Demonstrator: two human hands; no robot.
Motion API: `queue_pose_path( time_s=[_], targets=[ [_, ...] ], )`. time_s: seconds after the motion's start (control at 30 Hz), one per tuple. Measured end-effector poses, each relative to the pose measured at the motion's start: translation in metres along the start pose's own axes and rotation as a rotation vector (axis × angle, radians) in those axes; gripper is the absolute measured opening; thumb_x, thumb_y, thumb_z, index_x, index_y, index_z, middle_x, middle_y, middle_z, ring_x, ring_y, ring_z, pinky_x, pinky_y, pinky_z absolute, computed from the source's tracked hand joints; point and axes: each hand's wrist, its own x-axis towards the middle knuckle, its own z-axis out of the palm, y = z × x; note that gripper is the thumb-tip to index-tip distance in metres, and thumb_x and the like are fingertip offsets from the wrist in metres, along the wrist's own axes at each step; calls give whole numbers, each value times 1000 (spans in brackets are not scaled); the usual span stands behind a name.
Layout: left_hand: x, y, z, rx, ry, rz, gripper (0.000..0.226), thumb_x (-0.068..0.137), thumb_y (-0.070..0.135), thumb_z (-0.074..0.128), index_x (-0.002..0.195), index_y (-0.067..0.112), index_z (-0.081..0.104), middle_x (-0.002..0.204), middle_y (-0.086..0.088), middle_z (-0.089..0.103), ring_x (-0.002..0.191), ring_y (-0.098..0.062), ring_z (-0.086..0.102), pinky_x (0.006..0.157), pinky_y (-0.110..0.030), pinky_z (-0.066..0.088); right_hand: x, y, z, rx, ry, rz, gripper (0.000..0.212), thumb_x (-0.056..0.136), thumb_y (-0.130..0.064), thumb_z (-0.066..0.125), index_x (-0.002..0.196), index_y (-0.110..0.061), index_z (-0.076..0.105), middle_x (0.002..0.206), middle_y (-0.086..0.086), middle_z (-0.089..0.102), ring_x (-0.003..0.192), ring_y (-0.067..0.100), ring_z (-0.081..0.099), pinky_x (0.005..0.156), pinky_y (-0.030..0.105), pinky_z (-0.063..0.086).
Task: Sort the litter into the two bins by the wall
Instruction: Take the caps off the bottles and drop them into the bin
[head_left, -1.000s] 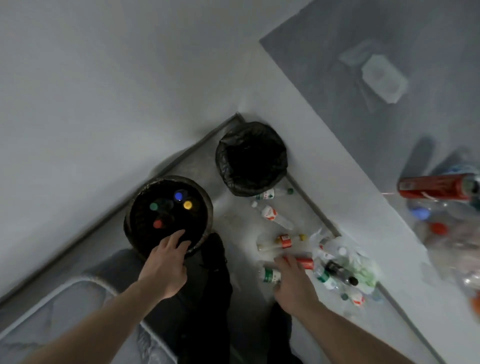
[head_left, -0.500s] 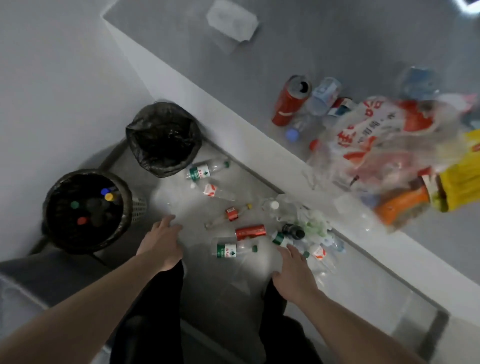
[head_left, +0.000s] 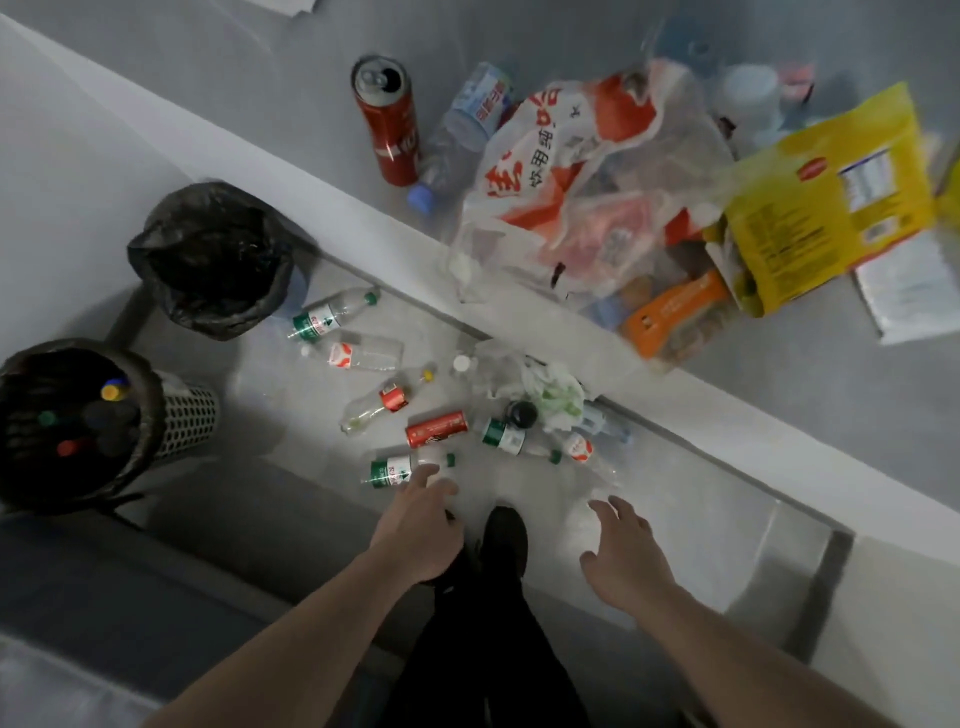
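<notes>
Two bins stand by the wall at left: a perforated bin (head_left: 187, 415) holding several capped bottles, and a black-bagged bin (head_left: 213, 260) behind it. Litter lies on the floor between them and a low ledge: a green-label bottle (head_left: 395, 470), a red can (head_left: 436, 428), more clear bottles (head_left: 363, 356) and crumpled plastic (head_left: 550, 395). My left hand (head_left: 421, 525) hovers open just below the green-label bottle, fingertips near it. My right hand (head_left: 626, 556) is open with spread fingers, holding nothing.
On the raised grey surface beyond the ledge (head_left: 701, 415) lie a tall red can (head_left: 387, 119), a blue-cap bottle (head_left: 457, 130), a printed plastic bag (head_left: 582, 171), a yellow packet (head_left: 826, 202) and an orange wrapper (head_left: 670, 312). My dark shoe (head_left: 504, 535) stands between my hands.
The view swung right and away from the bins. My left hand left the perforated bin and came over to the green-label bottle. My right hand drew back from the bottles.
</notes>
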Motion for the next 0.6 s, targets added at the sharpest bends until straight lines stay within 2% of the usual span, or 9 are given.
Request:
queue_pose_path(
  time_s=[0.13,0.3,0.5,0.6],
  targets=[
    [22,-29,27,176,-103,25,56,92,22,58,147,25,47,163,2,18,147,-27,28,113,-41,40,17,12,16,-17,-4,12,74,90,-24,59,156,-25,25,165,0,15,148,26,26,111,40,42],
    [57,-71,55,226,-112,-30,50,91,29,56,141,22,53,155,0,29,145,-28,32,113,-41,41,52,13,36,-3,16,8,74,91,-27,61,156,-26,25,164,0,17,145,27,31,110,41,43],
    [126,-99,84,331,-135,-66,52,91,23,60,142,21,48,159,1,16,138,-31,39,101,-39,50,143,-10,58,-54,40,-65,79,89,-27,62,157,-22,22,163,6,18,140,34,36,107,43,43],
    [166,-105,102,302,-137,-137,61,90,21,60,149,21,42,164,0,7,139,-34,41,101,-44,51,194,-21,66,-58,85,-101,80,88,-25,63,156,-20,23,160,9,21,137,36,41,100,43,46]
  ],
)
